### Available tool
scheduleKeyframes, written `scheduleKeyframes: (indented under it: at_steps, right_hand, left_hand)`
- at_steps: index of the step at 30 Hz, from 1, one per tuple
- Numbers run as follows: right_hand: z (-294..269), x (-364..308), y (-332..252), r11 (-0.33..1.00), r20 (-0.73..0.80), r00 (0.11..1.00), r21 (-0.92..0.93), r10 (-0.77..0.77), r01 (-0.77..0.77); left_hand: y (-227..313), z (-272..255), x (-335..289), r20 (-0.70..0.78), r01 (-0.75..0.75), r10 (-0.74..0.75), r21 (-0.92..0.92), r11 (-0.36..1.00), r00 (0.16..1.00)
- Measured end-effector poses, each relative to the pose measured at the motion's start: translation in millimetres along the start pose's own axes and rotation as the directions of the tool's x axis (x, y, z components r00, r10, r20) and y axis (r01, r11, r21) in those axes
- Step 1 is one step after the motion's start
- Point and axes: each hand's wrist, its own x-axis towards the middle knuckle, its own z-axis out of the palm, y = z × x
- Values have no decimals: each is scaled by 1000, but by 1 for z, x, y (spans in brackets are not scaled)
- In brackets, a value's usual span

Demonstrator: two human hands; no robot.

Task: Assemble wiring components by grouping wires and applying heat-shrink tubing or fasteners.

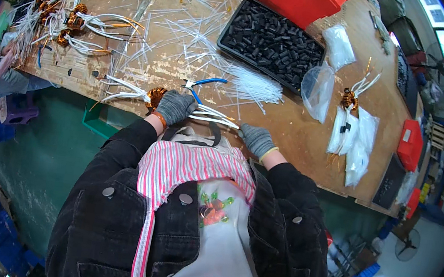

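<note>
While the left hand (pixel 175 108) clasps the copper coil (pixel 155 97) | right hand (pixel 258 141) at white leads (pixel 214 120), grip unclear

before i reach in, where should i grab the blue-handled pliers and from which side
Probably by the blue handles, from the right: the pliers lie with their metal head toward the left and the handles spread rightward. The upper handle looks easier to catch first, since it lies clear of the left hand, while the lower one runs close to it.
</note>
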Motion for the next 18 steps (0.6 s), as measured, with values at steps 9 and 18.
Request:
scheduleKeyframes:
  at_steps: [9,18]
  right_hand:
    - [-13,-11,1,993,-90,996,114,-16,26]
    - [34,0,14,958,134,976,212,169,-195]
  left_hand:
    - [-13,-43,10,-65,-265,279,171,949,958]
    - [-8,6,2,-206,-262,280,109,959,938]
